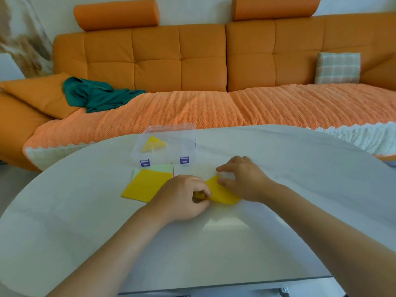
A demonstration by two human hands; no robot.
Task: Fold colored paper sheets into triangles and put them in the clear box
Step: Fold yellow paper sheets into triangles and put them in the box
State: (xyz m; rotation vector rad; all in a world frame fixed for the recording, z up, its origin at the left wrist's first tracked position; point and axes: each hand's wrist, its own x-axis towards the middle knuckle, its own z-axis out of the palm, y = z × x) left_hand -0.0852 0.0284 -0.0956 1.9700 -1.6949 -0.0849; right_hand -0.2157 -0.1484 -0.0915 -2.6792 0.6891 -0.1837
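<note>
Status: one fold cycle is complete, one is in progress, and several are judged outstanding. Left of the grip, touching the left knuckles, lies the stack of unfolded sheets: a yellow square sheet point(145, 185) on top, a pale green sheet point(165, 168) beneath it, and a red edge showing at the stack's right side. The number of sheets in the stack cannot be determined. Beyond the grip and slightly left stands the clear box point(171, 126), lid off or swung back, with two purple latches point(145, 162) facing the person. It contains one finished yellow triangle point(153, 143) with one tip pointing right. The left hand point(182, 200) has its fingers curled and pinches the near-left corner of the yellow working sheet point(224, 192) between thumb and forefinger. This sheet lies on the white table point(214, 243) between the two hands. Its visible part tapers to a tip pointing away from the person, and its long axis runs roughly left to right, from the pinch toward the right wrist. The right hand point(243, 179) presses down on the sheet's far-right portion with extended fingers and closes on nothing. Remaining for this sheet, as judged: align the corners, flatten the crease, and transfer the triangle to the box.
</note>
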